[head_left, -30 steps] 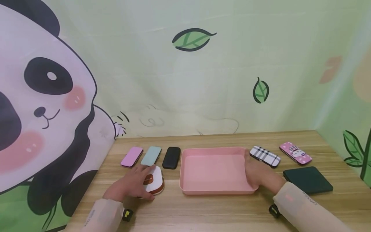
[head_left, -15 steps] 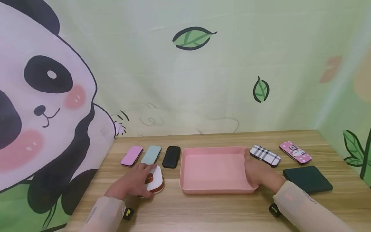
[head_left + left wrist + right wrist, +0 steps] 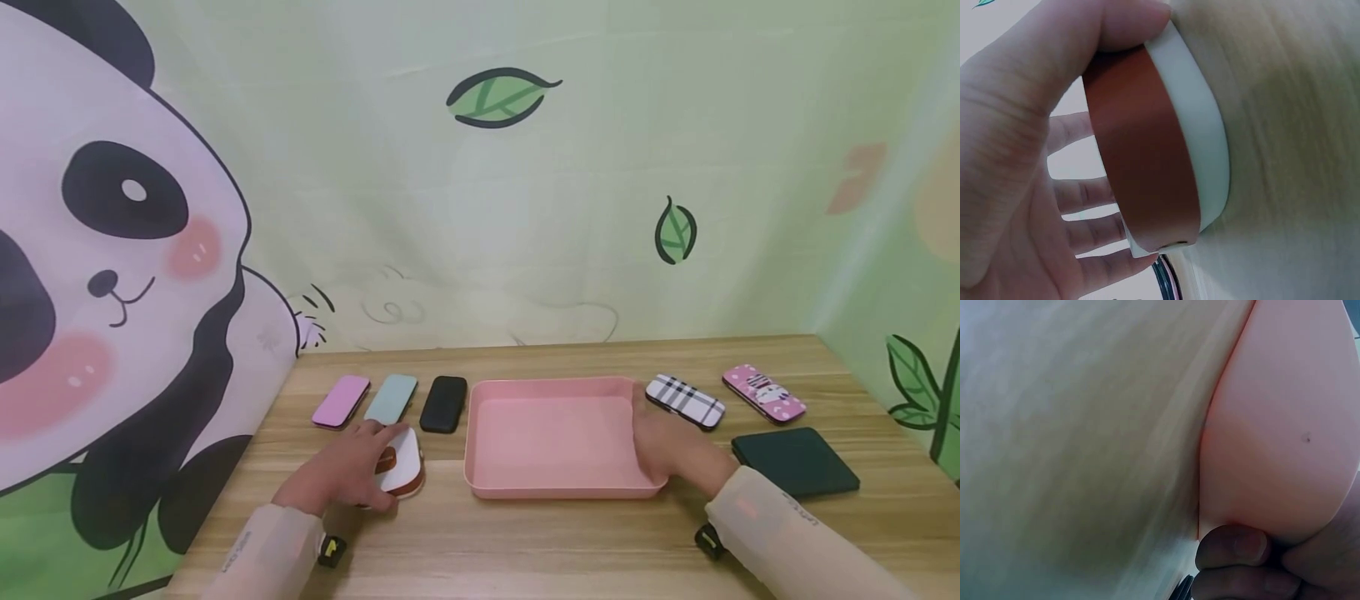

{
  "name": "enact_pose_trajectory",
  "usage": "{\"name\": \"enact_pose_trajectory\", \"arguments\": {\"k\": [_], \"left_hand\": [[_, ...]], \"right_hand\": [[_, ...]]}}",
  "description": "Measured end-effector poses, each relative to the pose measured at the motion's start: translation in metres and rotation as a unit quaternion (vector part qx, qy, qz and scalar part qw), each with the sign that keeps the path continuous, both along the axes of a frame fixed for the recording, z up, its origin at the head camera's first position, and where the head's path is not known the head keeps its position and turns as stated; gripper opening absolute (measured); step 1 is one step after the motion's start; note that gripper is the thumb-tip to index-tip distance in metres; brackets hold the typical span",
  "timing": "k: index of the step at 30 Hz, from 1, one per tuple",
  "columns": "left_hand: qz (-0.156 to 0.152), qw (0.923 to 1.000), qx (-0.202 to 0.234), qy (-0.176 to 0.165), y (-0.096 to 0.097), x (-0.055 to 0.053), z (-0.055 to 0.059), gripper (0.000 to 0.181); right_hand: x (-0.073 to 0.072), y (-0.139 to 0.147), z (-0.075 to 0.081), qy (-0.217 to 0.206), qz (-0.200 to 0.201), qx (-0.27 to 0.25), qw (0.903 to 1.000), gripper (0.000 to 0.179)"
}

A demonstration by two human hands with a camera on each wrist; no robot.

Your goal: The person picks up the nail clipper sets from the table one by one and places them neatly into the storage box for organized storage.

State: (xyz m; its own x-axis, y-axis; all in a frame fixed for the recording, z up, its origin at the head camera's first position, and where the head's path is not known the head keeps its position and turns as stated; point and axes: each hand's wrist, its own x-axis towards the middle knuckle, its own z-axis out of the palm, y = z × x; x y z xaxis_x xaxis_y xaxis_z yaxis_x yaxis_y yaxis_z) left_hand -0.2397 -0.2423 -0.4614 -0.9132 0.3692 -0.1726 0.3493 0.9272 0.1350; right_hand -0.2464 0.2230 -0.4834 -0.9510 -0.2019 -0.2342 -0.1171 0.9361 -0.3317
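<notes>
My left hand spans a white rounded-square case with a brown patch on top and a brown band around its side. The thumb lies along the near side and the fingers reach over to the far side, as the left wrist view shows; the case sits on the wooden surface. On the right, my right hand grips the right end of a shallow pink tray. In the right wrist view, curled fingers are against the tray's outer wall. Nothing lies inside the tray.
Behind my left hand lie a pink-purple case, a mint case and a black case. Right of the tray are a plaid case, a pink cartoon case and a dark green flat square.
My left hand has shifted very slightly over the white and brown case, its fingers drawing a little closer in. The right hand and the tray stay as they were.
</notes>
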Motion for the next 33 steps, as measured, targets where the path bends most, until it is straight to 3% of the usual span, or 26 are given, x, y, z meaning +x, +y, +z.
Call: {"name": "enact_pose_trajectory", "arguments": {"k": [15,23,33], "left_hand": [[-0.020,0.9995,-0.006,0.024,-0.001,-0.002,-0.002,0.106],[-0.016,0.9998,0.008,0.006,0.000,-0.004,0.005,0.106],[-0.020,0.9996,0.012,0.016,0.011,-0.007,0.021,0.104]], "right_hand": [[-0.001,0.000,0.000,-0.005,-0.001,0.000,1.0000,0.081],[-0.002,-0.001,0.000,-0.008,-0.007,0.006,0.9999,0.089],[-0.001,-0.001,0.001,-0.008,-0.006,0.011,0.9999,0.089]]}}
